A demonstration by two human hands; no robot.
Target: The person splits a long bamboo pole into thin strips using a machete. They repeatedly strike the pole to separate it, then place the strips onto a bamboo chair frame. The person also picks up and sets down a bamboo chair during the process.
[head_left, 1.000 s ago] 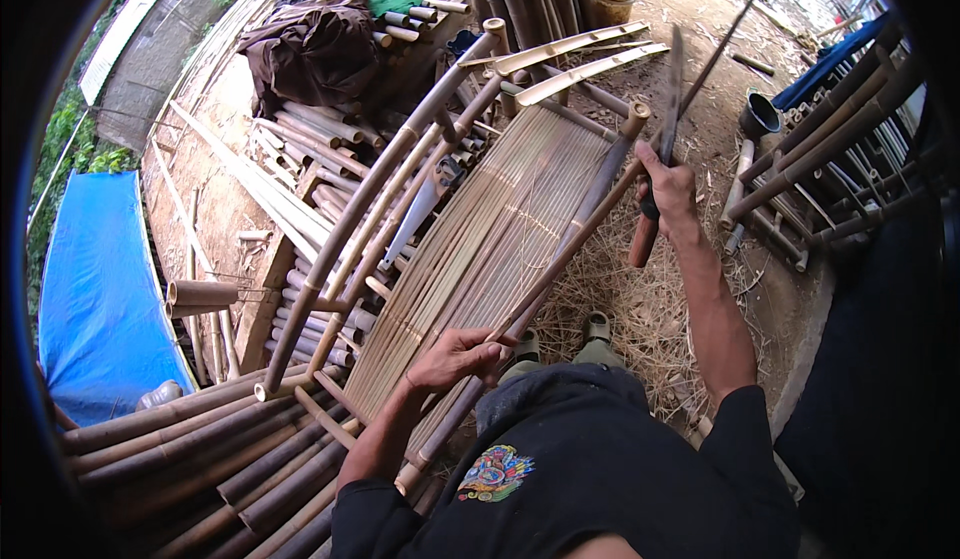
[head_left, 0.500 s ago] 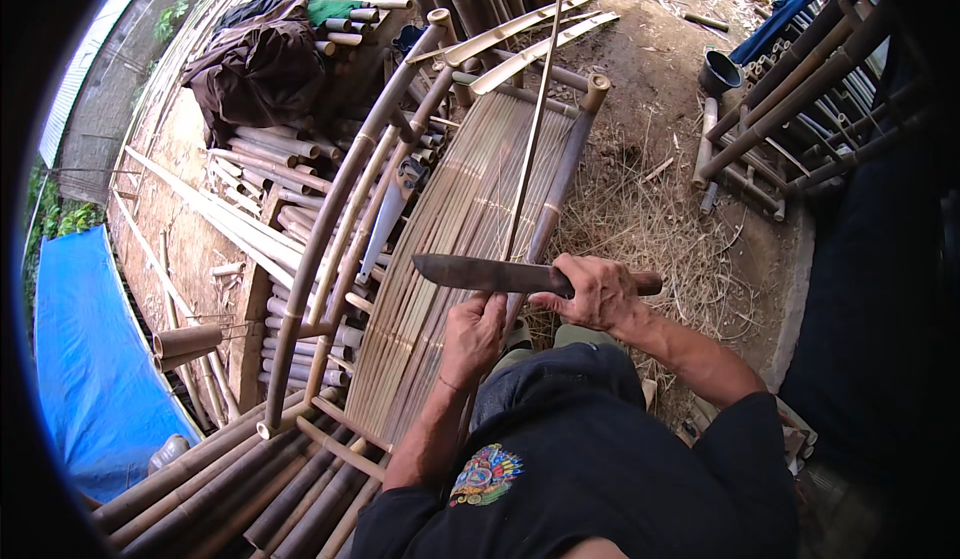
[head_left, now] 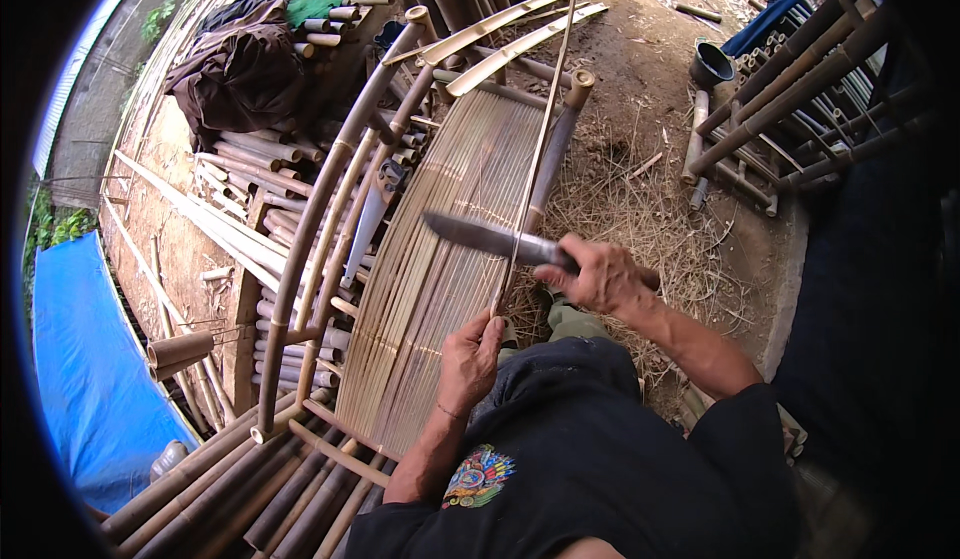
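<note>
A long thin bamboo strip (head_left: 548,124) runs away from me over the right side of a bamboo bench (head_left: 440,219) with a slatted seat. My left hand (head_left: 470,359) pinches the strip's near end between thumb and fingers. In my right hand (head_left: 602,279) is the handle of a machete (head_left: 480,234). Its broad dark blade points left over the slats and crosses the strip, apparently touching it. The right hand is slightly blurred.
A hand saw (head_left: 373,214) rests by the bench's backrest rail. Two split bamboo pieces (head_left: 525,49) lie across its far end. Cut bamboo poles (head_left: 270,174) are stacked to the left, near a blue tarp (head_left: 90,339). Shavings (head_left: 640,239) cover the ground at right, before a black bucket (head_left: 712,64).
My right hand has moved the machete away from me along the strip, so the blade is now farther from my left hand. The left hand keeps its pinch, slightly lower in view.
</note>
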